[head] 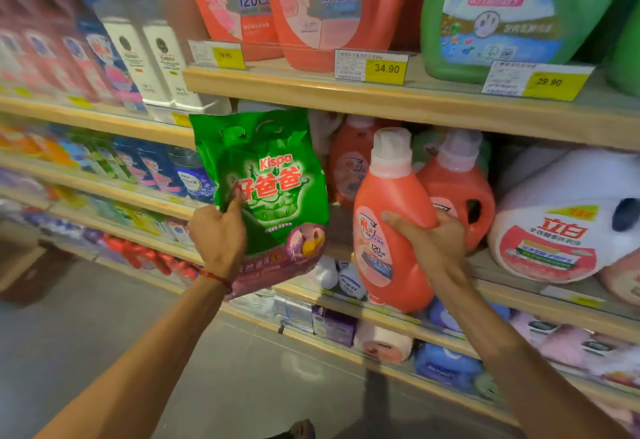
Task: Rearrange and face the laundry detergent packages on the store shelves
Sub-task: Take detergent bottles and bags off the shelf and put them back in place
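My left hand (218, 234) grips a green Kispa detergent bag (273, 192) by its left edge and holds it up in front of the middle shelf (519, 289). My right hand (433, 241) grips an orange-red detergent bottle (388, 230) with a pale cap, upright at the shelf's front edge. A second orange-red bottle (460, 182) with a handle stands right behind it. A third one (349, 161) stands further back, partly hidden by the bag.
A big white bag (568, 217) with a red label lies right of the bottles. The upper shelf (381, 99) carries large orange jugs (329, 5), a green jug (512, 12) and yellow price tags. Lower shelves hold soft packs. Grey floor (86, 327) lies below left.
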Motion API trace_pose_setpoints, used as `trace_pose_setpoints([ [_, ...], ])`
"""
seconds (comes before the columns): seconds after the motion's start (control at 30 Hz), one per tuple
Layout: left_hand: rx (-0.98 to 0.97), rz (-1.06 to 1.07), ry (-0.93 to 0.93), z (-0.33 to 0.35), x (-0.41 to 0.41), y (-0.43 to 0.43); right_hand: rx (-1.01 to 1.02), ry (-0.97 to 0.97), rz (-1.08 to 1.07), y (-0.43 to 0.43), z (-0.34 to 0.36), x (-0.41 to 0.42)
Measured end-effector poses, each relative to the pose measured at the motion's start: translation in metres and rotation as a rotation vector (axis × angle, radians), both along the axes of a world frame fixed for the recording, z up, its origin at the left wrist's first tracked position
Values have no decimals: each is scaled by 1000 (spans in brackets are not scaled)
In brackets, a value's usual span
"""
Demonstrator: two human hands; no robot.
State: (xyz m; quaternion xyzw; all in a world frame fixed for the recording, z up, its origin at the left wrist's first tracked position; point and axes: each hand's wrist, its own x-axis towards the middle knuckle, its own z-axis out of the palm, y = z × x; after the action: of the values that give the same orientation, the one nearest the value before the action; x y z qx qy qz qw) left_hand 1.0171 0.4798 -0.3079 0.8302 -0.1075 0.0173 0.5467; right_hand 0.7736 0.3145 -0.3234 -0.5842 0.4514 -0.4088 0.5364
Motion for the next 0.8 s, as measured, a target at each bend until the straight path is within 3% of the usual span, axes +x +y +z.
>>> trace_pose_setpoints([
  [0.2, 117, 49, -3, 0, 9, 20, -68, 20, 39, -11, 9, 27],
  [0.8, 165, 144, 76, -22, 31, 8, -204, -32, 116, -53, -7, 91],
])
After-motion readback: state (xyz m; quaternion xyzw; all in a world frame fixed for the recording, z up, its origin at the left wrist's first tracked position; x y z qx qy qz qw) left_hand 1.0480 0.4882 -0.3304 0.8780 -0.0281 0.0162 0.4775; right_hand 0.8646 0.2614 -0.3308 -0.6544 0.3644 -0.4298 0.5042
